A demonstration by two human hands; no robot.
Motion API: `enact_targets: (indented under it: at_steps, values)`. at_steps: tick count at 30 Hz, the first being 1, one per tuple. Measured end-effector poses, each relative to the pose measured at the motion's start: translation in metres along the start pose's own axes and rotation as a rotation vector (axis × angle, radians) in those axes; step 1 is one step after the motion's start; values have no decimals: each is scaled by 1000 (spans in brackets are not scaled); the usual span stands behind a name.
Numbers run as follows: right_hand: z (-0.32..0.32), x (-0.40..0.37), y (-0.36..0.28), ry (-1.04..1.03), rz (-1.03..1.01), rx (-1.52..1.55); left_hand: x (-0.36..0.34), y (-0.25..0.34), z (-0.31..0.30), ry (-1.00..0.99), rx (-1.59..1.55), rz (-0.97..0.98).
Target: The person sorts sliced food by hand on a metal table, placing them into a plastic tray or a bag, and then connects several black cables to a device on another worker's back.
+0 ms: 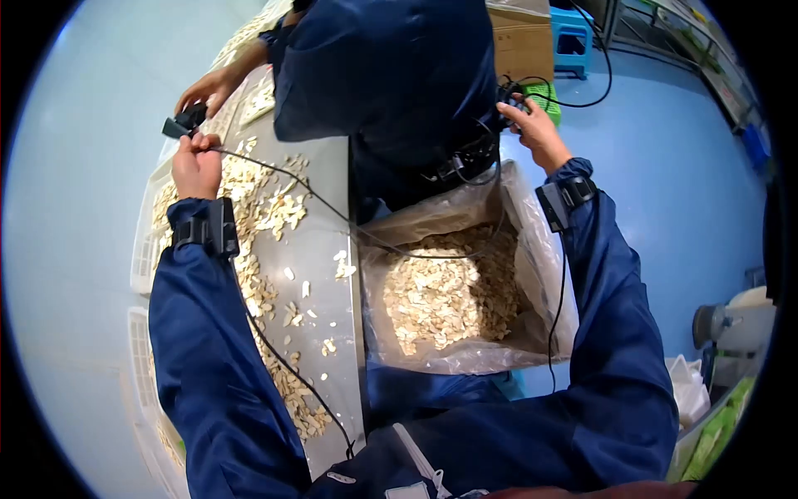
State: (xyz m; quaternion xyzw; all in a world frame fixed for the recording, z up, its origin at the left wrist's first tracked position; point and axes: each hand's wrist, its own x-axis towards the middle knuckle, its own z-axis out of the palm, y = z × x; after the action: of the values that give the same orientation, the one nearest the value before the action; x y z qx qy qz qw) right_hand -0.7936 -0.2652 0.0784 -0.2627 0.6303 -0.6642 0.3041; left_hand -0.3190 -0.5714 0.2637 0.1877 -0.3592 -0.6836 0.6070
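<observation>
My left hand (198,170) is closed, its fingers pinching a thin black cable (316,195) just below a small black device (184,122). A co-worker's hand (218,86) is at that device from above. From my left hand the cable droops across the metal table and over an open box (553,324) lined with clear plastic. My right hand (539,133) is closed on a bundle of black cable (511,90) beside the co-worker's waist. Dried pale slices (440,291) fill part of the box. Each of my wrists carries a strapped black device.
More slices (258,283) lie scattered over the metal table (332,291), with white baskets (143,224) along its far left side. The co-worker in blue (391,75) stands opposite. A cardboard box (522,46), a blue stool (572,41) and a green basket (542,98) stand behind.
</observation>
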Motion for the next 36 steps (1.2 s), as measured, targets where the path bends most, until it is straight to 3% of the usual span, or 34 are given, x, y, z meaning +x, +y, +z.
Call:
enact_targets:
  at_steps: [7, 10, 12, 16, 24, 29, 36]
  values:
    - [2, -9, -7, -55, 75, 123, 12, -2, -6, -36, 6, -101]
    - [-2, -12, -8, -68, 73, 109, 15, -6, 4, 18, 42, -55]
    - [-2, -13, -8, -57, 72, 96, 22, -8, 2, -64, 94, -68]
    - [-4, -6, -1, -63, 70, 109, -19, -37, 29, -74, 284, -166]
    - [-3, -7, 4, -35, 81, 145, -159, -118, 32, -334, 608, -467]
    - [2, -11, 6, -38, 106, 157, -202, -118, 25, -400, 539, -771]
    - [10, -16, 21, -26, 109, 211, -143, -66, 75, -314, 157, -259]
